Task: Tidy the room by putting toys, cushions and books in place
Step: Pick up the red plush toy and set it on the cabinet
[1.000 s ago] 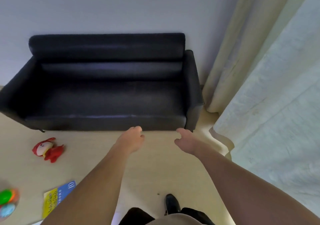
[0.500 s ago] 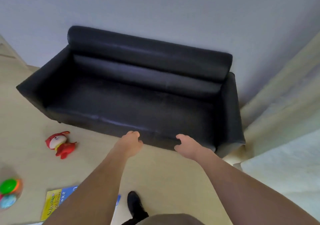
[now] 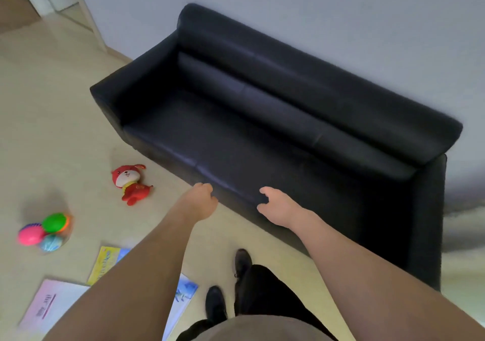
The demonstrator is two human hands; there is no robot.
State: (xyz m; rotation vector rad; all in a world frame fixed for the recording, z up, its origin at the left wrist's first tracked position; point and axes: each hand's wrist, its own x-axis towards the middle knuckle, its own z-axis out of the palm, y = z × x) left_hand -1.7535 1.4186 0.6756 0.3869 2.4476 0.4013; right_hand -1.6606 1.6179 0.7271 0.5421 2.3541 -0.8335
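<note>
Red plush toy [image 3: 130,183] lies on floor [image 3: 52,131] just off black sofa [image 3: 262,136], head toward upper left, legs lower right. Left hand [image 3: 200,201] and right hand [image 3: 275,207] outstretched, fingers loosely curled, holding nothing.

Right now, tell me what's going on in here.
A person stands at a black sofa, left hand and right hand held out over its front edge, holding nothing. On the floor to the left lie a red plush toy, coloured balls and three books. Nothing is picked up yet.
</note>
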